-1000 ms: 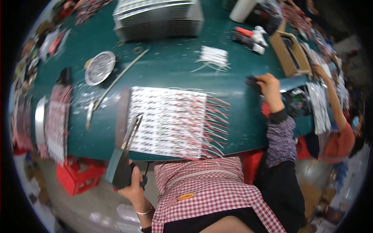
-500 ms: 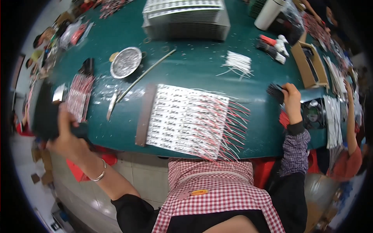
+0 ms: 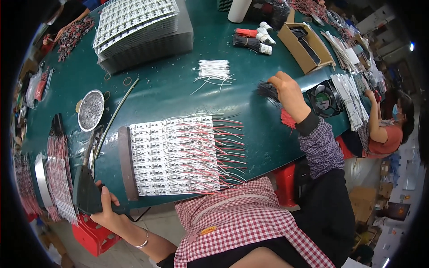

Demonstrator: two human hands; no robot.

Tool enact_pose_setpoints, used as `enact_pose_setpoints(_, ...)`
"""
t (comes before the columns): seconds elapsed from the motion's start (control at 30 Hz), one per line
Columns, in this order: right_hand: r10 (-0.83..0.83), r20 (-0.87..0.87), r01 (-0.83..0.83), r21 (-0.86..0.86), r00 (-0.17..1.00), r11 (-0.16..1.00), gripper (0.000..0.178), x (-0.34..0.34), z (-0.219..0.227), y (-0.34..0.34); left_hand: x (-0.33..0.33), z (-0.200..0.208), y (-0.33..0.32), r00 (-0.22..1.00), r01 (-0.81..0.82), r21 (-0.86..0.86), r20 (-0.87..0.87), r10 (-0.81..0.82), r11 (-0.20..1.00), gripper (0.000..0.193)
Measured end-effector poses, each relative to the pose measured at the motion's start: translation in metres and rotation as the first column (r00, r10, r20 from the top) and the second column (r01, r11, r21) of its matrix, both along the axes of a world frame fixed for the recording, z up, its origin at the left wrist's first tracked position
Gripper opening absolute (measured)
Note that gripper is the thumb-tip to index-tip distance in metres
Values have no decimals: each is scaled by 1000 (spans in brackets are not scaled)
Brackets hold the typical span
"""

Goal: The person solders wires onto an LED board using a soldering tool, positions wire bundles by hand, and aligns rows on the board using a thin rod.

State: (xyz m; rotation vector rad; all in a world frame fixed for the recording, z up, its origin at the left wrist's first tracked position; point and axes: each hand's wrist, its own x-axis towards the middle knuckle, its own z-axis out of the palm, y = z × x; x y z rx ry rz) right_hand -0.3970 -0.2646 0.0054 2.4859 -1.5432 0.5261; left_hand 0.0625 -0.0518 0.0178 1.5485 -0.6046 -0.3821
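Observation:
My left hand (image 3: 107, 207) is closed around the grip of a dark green soldering gun (image 3: 86, 190), whose nose points away from me toward a small metal dish (image 3: 91, 110). At the right, my right hand (image 3: 288, 94) has its fingers pinched at the end of a bundle of black wires (image 3: 267, 90); the exact fingertip contact is partly hidden. A bundle of red wires (image 3: 287, 119) lies below that hand. Between my hands lies a white circuit board panel (image 3: 154, 156), with red, white and black wires sticking out past its right edge. A brown bar (image 3: 128, 163) runs along its left edge.
A tall stack of board panels (image 3: 143, 40) stands at the back left. White wires (image 3: 213, 69) lie beyond the panel. A cardboard box (image 3: 306, 47) and a black fan (image 3: 324, 98) are on the right, near a co-worker (image 3: 389, 129). Wired boards (image 3: 58, 174) lie at the far left.
The view has swung to the right, so the table things appear farther left. The soldering gun, blurred before, is now clear beside the dish. My right hand stays at the black wires.

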Motion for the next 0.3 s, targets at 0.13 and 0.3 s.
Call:
enact_pose_setpoints(0.13, 168, -308, -174, 8, 936, 985, 14, 30, 32, 0, -7, 0, 10, 999, -10, -12, -41, 10, 1000, 26)
enact_pose_setpoints(0.3, 272, -703, -169, 215, 657, 962, 21, 83, 15, -9, -21, 3, 13, 999, 6, -83, -50, -10, 997, 38)
